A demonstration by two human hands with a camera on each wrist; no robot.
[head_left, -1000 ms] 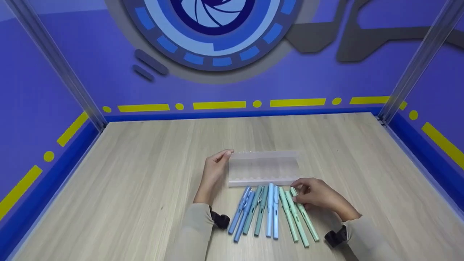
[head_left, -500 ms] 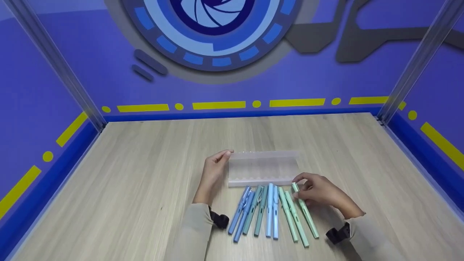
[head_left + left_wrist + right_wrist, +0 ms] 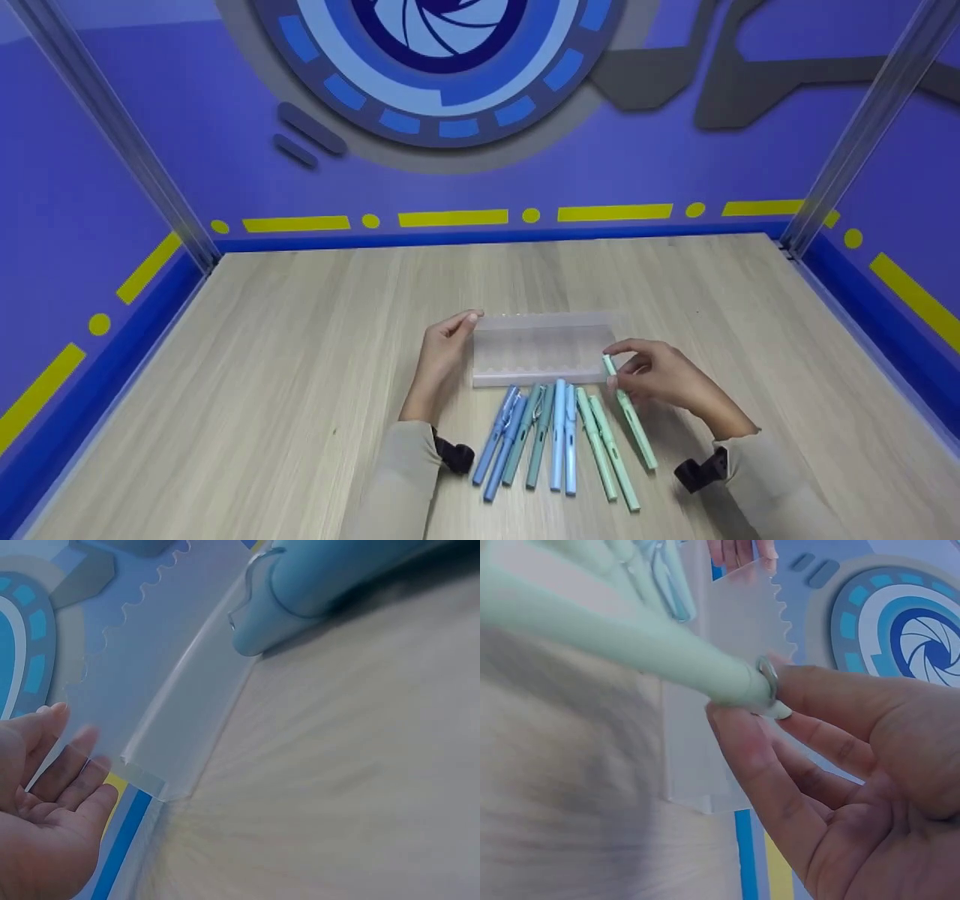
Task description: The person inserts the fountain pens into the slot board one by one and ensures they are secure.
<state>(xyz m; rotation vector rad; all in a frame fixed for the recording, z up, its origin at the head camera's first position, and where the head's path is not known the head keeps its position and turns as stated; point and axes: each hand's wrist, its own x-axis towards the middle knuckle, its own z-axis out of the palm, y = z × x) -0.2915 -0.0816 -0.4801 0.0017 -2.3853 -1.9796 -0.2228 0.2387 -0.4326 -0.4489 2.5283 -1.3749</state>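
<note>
In the head view my right hand [image 3: 667, 379] pinches a light green pen [image 3: 637, 429] near its top end, and the pen slants down toward me. The right wrist view shows thumb and fingertips at the clip end of this pen [image 3: 645, 652]. At the left side of a frosted clear plastic pen case [image 3: 544, 352], my left hand [image 3: 442, 356] grips the upper corner between thumb and fingers. Through the case wall [image 3: 187, 690] in the left wrist view, some fingers show. The case has scalloped notches along its edge.
In front of the case lie two more light green pens [image 3: 615, 454], two light blue pens [image 3: 559, 442], two dark green pens [image 3: 538, 442] and two blue pens [image 3: 499, 442]. Blue panels [image 3: 450, 191] enclose the wooden table [image 3: 315, 337] at the back and sides.
My right hand has moved forward and up with the light green pen, which has come away from the other green pens. The left hand and the case have stayed put.
</note>
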